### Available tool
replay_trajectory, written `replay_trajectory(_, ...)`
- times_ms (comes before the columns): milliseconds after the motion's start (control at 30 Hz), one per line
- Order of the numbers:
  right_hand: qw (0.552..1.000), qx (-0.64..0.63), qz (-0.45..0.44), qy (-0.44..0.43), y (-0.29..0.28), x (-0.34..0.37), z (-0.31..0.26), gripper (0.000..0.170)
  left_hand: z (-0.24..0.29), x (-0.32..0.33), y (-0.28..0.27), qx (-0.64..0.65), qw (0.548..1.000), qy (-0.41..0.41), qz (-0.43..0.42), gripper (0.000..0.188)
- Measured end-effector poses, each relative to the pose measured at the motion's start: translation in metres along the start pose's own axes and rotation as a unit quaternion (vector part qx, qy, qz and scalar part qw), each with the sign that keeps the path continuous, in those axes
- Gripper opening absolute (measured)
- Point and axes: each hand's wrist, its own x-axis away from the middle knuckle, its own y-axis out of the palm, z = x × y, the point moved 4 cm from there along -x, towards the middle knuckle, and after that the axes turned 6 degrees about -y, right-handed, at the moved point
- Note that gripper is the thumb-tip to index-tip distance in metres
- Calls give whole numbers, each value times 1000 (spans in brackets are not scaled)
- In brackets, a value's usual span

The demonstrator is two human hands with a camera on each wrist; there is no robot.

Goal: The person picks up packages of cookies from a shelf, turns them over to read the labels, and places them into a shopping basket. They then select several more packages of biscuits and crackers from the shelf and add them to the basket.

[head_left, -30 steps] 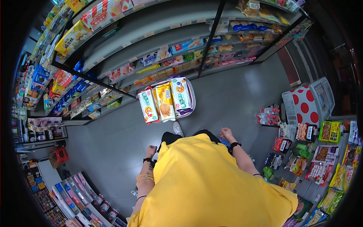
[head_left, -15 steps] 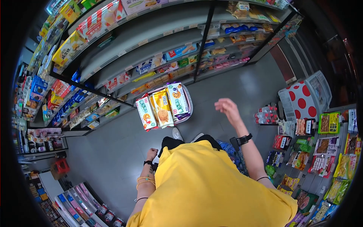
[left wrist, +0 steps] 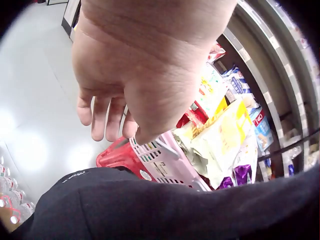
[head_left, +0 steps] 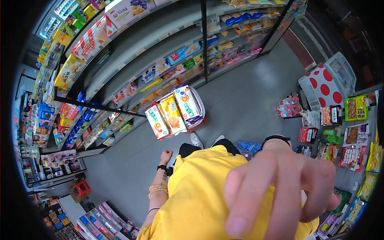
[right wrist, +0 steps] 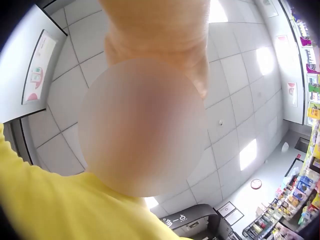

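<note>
My left hand [head_left: 166, 156] hangs beside the left thigh with loosely bent fingers, holding nothing. In the left wrist view the same hand [left wrist: 135, 95] overlaps a pink basket [left wrist: 180, 165]. My right hand [head_left: 280, 180] is raised close before the head camera, its fingers apart and slightly bent, nothing visible in them. In front of the feet stands the basket, filled with a white box with blueberry print [head_left: 187, 103], a yellow biscuit pack [head_left: 172, 114] and a white-and-red box [head_left: 156, 122]. The right wrist view looks up past the wrist [right wrist: 157, 30] at ceiling panels.
Snack shelves [head_left: 140, 52] curve along the far side and the left. Blue-tinted bottles [head_left: 248, 148] stand by the right leg. Farther right are red-capped bottles [head_left: 289, 107], a red-dotted freezer [head_left: 322, 86] and hanging snack packs [head_left: 356, 108]. Grey floor [head_left: 240, 92] surrounds the basket.
My right hand has risen from beside the right hip, forward and then up close to the head camera. The left hand still hangs at the side; the head view has shifted slightly.
</note>
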Motion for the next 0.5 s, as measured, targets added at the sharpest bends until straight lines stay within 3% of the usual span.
replay_trajectory(67, 1000, -1, 1, -10, 1, -1, 2, 35, -22, -21, 6, -8, 1000, 10, -20, 22)
replay_trajectory(233, 1000, 6, 1, -25, 0, -1, 3, 35, -59, -17, 4, -6, 1000, -15, -19, 30)
replay_trajectory(500, 1000, 3, 4, -26, -14, -4, 9, 37, -78, -29, 8, -37, 998, -42, -30, 27)
